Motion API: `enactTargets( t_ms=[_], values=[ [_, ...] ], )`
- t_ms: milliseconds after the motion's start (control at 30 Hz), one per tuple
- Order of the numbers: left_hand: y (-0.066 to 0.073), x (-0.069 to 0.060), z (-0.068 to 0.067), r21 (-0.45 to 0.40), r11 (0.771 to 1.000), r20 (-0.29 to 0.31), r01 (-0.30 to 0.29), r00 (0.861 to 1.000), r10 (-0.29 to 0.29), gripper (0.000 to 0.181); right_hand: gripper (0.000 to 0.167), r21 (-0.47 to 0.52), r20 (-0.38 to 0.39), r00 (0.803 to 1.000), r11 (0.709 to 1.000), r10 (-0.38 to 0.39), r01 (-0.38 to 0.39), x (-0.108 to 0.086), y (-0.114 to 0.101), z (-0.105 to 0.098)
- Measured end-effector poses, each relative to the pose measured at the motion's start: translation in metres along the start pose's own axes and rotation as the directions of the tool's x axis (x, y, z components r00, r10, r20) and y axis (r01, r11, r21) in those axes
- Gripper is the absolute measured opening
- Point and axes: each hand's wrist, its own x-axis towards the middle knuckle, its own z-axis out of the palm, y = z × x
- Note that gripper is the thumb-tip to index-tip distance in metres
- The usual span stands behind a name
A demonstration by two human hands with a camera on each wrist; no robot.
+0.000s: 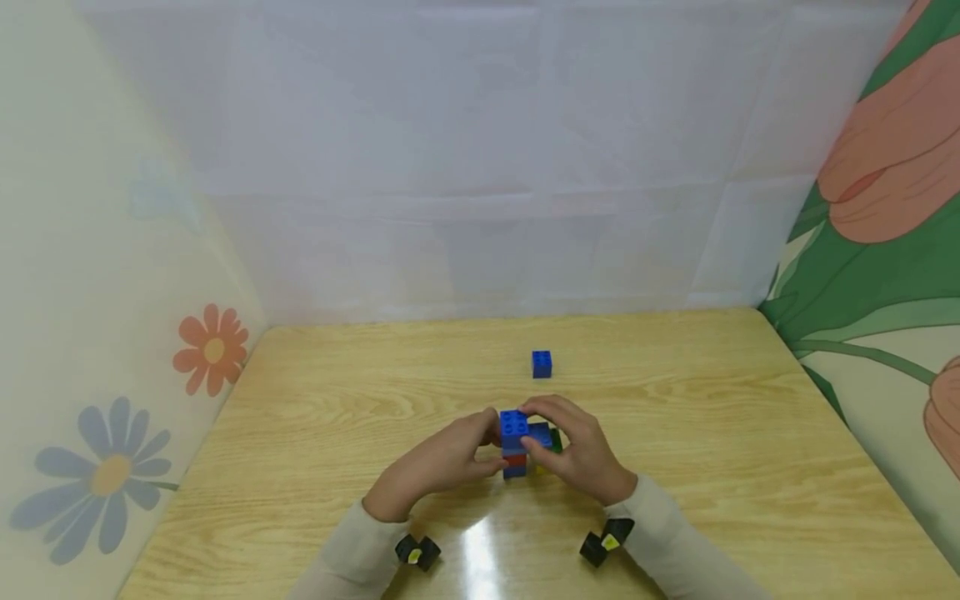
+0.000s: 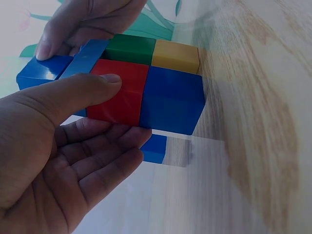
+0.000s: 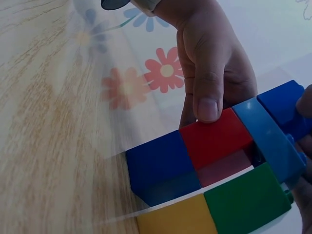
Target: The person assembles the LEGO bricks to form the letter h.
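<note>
A small structure of toy building bricks stands on the table between the two hands. One column has a dark blue brick [image 2: 173,100] below a red brick [image 3: 214,139]; beside it a yellow brick [image 2: 175,56] carries a green brick [image 3: 246,200]. Across both tops lies a lighter blue brick [image 3: 268,139]. A blue brick [image 1: 513,427] sits on it, above the red side. My left hand [image 1: 450,454] grips the red brick, thumb on its near face and fingers behind. My right hand [image 1: 577,442] pinches the top blue brick between thumb and fingers.
Farther back on the wooden table [image 1: 337,375] is another blue brick [image 1: 542,364]. A white sheet [image 1: 480,167] hangs behind the table, and flower-patterned walls stand at left and right.
</note>
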Motion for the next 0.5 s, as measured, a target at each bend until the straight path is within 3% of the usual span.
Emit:
enactTargets(
  t_ms=[500],
  values=[
    [-0.0003, -0.0001, 0.0017, 0.013, 1.0, -0.002, -0.013, 1.0, 0.013, 0.025, 0.044, 0.008, 0.046, 0.998, 0.999, 0.046, -0.046, 0.0009, -0.0004, -0.0036]
  ],
)
